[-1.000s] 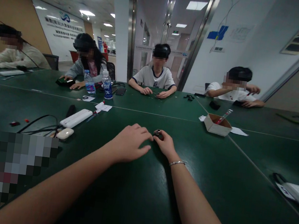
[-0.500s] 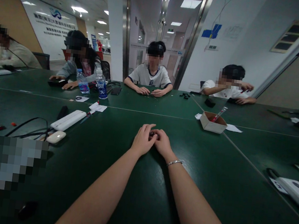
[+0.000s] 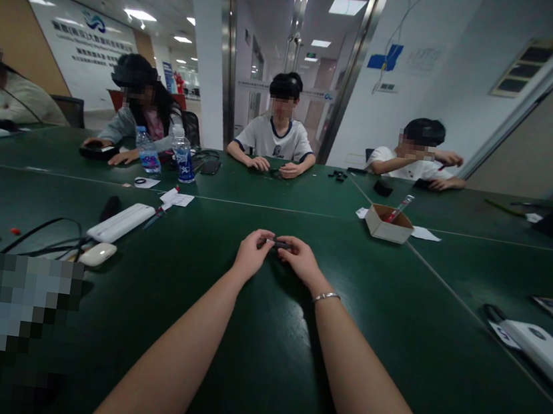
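Observation:
My left hand (image 3: pixel 250 255) and my right hand (image 3: pixel 301 260) meet over the dark green table (image 3: pixel 260 339), fingertips pinched from either side on a small dark cylindrical piece with a metal end (image 3: pixel 279 243). The piece is held just above the tabletop between the two hands. A thin silver bracelet (image 3: pixel 326 297) circles my right wrist. Both forearms stretch forward from the bottom of the view.
A white power strip (image 3: pixel 121 221), a white mouse-shaped device (image 3: pixel 97 253) and black cables (image 3: pixel 43 244) lie to the left. A cardboard box with a pen (image 3: pixel 388 224) stands to the right; a white device (image 3: pixel 541 348) at far right. Two water bottles (image 3: pixel 182 155) and several seated people are beyond.
My left hand, flat on the table a second ago, has closed onto the small piece beside my right hand. Both hands now hold it slightly raised. The view has shifted a little.

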A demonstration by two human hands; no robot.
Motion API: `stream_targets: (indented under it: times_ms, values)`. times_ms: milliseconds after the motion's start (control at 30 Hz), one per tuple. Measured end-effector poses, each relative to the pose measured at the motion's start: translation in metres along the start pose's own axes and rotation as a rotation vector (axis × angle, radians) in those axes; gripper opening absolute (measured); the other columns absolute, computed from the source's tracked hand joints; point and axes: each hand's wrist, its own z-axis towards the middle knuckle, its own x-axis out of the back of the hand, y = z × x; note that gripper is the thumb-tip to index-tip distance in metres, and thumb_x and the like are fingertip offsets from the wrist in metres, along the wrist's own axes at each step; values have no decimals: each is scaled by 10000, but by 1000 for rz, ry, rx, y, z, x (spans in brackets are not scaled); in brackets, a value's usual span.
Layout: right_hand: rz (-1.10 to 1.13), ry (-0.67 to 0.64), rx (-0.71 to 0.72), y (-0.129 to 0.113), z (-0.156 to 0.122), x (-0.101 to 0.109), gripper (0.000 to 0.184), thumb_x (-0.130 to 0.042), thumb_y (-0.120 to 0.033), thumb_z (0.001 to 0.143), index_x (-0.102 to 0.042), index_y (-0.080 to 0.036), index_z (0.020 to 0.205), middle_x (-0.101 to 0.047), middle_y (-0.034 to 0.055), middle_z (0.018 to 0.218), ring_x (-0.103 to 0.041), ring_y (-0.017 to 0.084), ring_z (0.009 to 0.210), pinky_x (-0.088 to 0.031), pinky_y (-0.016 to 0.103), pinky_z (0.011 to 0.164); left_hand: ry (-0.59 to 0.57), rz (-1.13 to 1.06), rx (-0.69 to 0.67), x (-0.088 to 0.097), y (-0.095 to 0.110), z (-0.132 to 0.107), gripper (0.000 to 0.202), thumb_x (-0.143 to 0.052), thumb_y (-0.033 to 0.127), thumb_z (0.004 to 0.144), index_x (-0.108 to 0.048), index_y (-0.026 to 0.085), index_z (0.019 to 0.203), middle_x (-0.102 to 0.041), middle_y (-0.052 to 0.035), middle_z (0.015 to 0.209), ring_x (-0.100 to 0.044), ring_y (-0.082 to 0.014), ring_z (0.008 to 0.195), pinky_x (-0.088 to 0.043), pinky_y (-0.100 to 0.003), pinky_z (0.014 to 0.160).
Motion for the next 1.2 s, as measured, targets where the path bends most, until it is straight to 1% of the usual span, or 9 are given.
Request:
stream_targets:
  times_ms: [167, 333, 467, 600, 800, 900, 1033, 1100, 1200]
  values:
    - [183, -10, -28, 0, -1, 7, 342, -718, -226, 698, -666, -157, 1029, -654, 38, 856, -610, 128, 654, -504, 267, 639, 34, -50, 100, 3, -2, 2, 152, -666, 198, 796, -653, 156, 942, -702, -77, 907, -664, -178, 823, -528, -312, 778]
    - [245, -72, -37, -1, -2, 9, 396, -786, -262, 662, -676, -160, 1028, -672, 60, 923, -621, 133, 676, -511, 281, 662, 9, -46, 158, 6, -7, 4, 218, -659, 333, 806, -648, 156, 933, -685, -43, 754, -647, -153, 668, -496, -249, 607]
    - [266, -94, -50, -2, -3, 9, 405, -813, -252, 643, -684, -166, 1016, -672, 57, 936, -629, 135, 687, -521, 282, 667, 13, 0, 175, 8, -10, 4, 258, -641, 402, 810, -646, 165, 913, -666, -22, 675, -624, -136, 598, -461, -223, 550]
    - [293, -114, -60, -3, -3, 9, 401, -819, -233, 640, -689, -173, 1015, -675, 52, 935, -639, 135, 703, -537, 275, 675, 29, 43, 188, 7, -7, 3, 256, -598, 403, 834, -645, 161, 904, -622, 1, 573, -584, -121, 510, -418, -208, 496]
    - [281, -146, -57, -6, -5, 10, 414, -820, -199, 640, -690, -179, 1033, -664, 58, 989, -655, 139, 740, -550, 276, 702, 2, 89, 224, 9, 4, 0, 228, -536, 349, 863, -649, 158, 917, -578, 19, 515, -539, -115, 447, -378, -204, 443]
    - [293, -157, -65, -8, -5, 10, 423, -827, -220, 637, -688, -170, 1034, -671, 60, 972, -651, 137, 726, -548, 273, 691, -11, 92, 213, 9, 3, -1, 239, -531, 359, 867, -650, 164, 940, -577, 18, 533, -555, -122, 478, -392, -209, 463]
    - [315, -147, -77, -8, -4, 10, 426, -841, -292, 636, -692, -156, 1011, -685, 42, 844, -634, 128, 675, -532, 249, 641, 2, 46, 153, 8, -3, 1, 253, -563, 385, 855, -642, 179, 980, -621, 2, 635, -598, -135, 588, -431, -221, 537]
    - [314, -121, -79, -8, -4, 10, 422, -841, -336, 644, -697, -153, 996, -682, 33, 779, -628, 127, 656, -526, 244, 628, -9, 27, 95, 7, -4, 2, 224, -577, 341, 848, -645, 186, 995, -665, -22, 758, -621, -144, 686, -463, -235, 611]
    - [294, -68, -94, -6, -2, 10, 423, -830, -399, 660, -702, -146, 975, -676, 32, 711, -623, 130, 628, -522, 245, 615, -41, 8, 18, 6, -1, 2, 184, -592, 210, 818, -656, 179, 988, -683, -59, 947, -634, -163, 854, -495, -275, 774]
